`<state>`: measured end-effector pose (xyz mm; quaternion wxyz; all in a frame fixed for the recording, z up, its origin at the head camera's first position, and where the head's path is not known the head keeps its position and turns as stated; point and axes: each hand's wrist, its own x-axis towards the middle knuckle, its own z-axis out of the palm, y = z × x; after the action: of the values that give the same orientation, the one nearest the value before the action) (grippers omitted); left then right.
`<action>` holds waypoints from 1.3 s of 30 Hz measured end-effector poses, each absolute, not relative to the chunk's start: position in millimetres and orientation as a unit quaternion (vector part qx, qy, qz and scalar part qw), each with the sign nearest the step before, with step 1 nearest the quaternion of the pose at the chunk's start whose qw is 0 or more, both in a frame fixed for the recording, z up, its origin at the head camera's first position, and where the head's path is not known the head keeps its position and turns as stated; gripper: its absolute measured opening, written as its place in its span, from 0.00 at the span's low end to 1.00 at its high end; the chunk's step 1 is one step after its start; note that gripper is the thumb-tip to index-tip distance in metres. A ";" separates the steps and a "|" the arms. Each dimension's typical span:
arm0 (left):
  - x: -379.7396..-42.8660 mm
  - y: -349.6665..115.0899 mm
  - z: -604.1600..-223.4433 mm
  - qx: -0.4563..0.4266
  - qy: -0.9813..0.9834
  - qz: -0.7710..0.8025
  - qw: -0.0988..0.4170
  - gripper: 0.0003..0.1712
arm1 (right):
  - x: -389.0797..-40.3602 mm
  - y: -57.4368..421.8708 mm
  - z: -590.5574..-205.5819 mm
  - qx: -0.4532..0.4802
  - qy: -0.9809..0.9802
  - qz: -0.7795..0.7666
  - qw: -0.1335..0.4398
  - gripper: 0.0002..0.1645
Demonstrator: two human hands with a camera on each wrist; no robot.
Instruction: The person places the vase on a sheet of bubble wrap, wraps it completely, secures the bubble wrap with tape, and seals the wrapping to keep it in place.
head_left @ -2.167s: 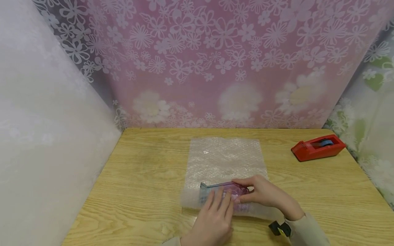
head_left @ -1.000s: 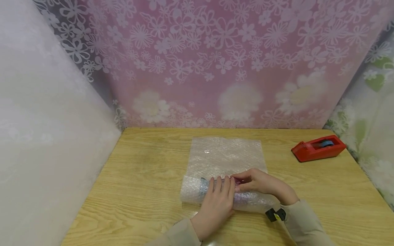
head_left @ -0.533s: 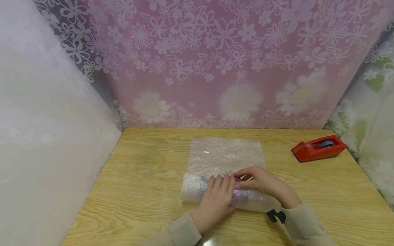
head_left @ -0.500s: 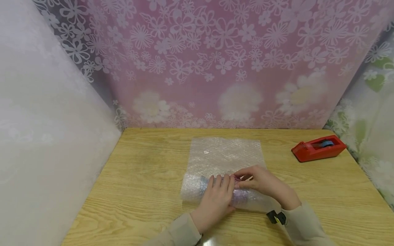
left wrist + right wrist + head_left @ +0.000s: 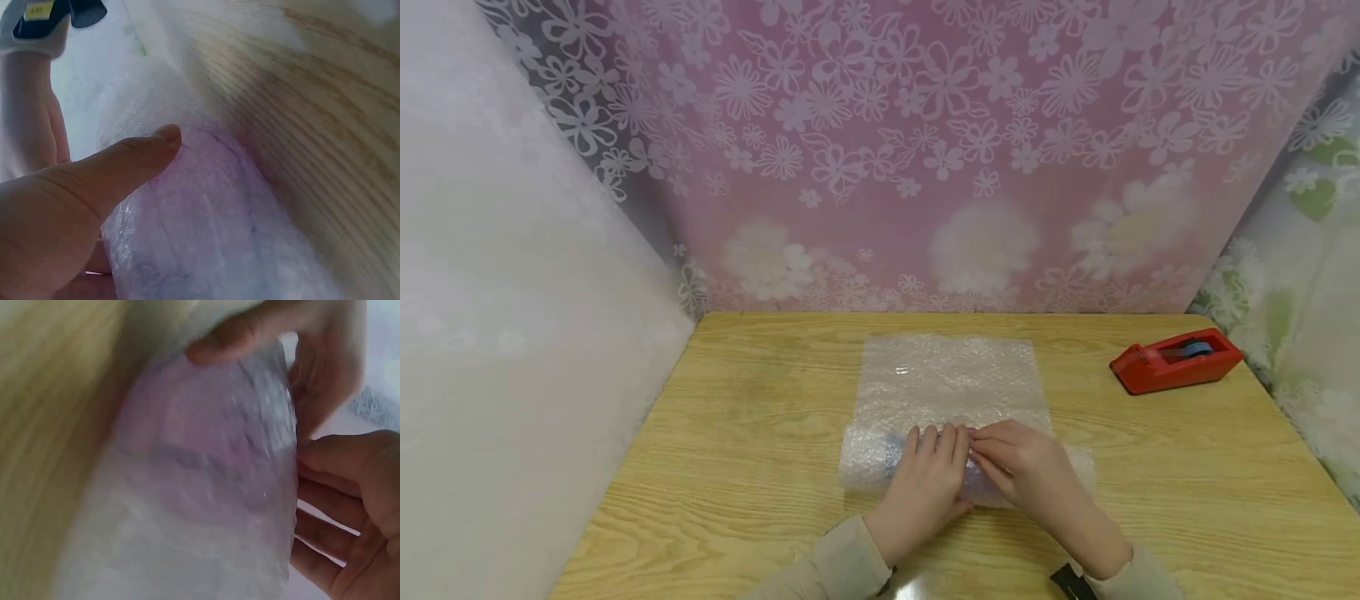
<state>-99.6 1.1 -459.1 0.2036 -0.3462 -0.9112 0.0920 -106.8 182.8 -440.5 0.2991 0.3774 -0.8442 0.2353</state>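
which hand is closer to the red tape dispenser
The right hand. In the head view it touches the bubble wrap on the side towards the red tape dispenser; the left hand lies across the roll, farther away.

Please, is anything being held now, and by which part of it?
The left hand holds the clear, cylindrical bubble-wrap roll around its middle. The right hand touches the roll beside it; whether it pinches cannot be told.
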 end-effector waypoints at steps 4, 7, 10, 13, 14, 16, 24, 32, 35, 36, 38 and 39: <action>-100.9 -0.8 -458.5 -0.337 -0.919 0.080 0.191 0.56 | -94.4 180.0 -444.5 0.368 -0.864 0.212 0.271 0.18; -102.9 -2.1 -457.9 -0.334 -0.923 0.066 0.179 0.55 | -86.7 180.0 -446.8 0.355 -0.883 0.195 0.237 0.31; -105.5 -2.4 -457.4 -0.336 -0.924 0.060 0.174 0.55 | -82.7 179.7 -448.3 0.348 -0.893 0.184 0.221 0.40; -107.1 -1.5 -456.3 -0.339 -0.923 0.061 0.172 0.55 | -81.3 179.8 -449.9 0.348 -0.894 0.177 0.218 0.45; -107.6 -1.2 -455.7 -0.339 -0.923 0.064 0.172 0.55 | -81.3 179.8 -450.5 0.349 -0.894 0.177 0.218 0.47; -108.3 -0.4 -454.2 -0.338 -0.923 0.068 0.170 0.55 | -81.7 179.7 -452.1 0.352 -0.893 0.184 0.214 0.50; -109.5 0.9 -451.3 -0.331 -0.928 0.071 0.153 0.55 | -87.1 179.0 -458.4 0.366 -0.872 0.240 0.219 0.59; -111.0 2.4 -450.8 -0.329 -0.936 0.048 0.113 0.58 | -91.3 183.9 -460.2 0.364 -0.864 0.268 0.221 0.59; -112.4 3.1 -452.9 -0.328 -0.938 0.043 0.103 0.62 | -92.3 187.1 -461.4 0.362 -0.864 0.275 0.216 0.60; -113.1 3.4 -453.9 -0.329 -0.938 0.042 0.102 0.63 | -92.7 188.2 -461.9 0.361 -0.864 0.278 0.214 0.60; -114.5 4.1 -455.8 -0.330 -0.937 0.044 0.104 0.63 | -93.6 190.0 -462.5 0.359 -0.865 0.282 0.209 0.59; -115.1 4.5 -456.8 -0.329 -0.937 0.043 0.107 0.63 | -94.1 190.9 -463.0 0.357 -0.865 0.284 0.207 0.59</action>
<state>-115.1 4.5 -456.8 0.1070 -0.3293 -0.9371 0.0433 -94.1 190.9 -463.0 0.2072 0.3575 -0.8652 0.2842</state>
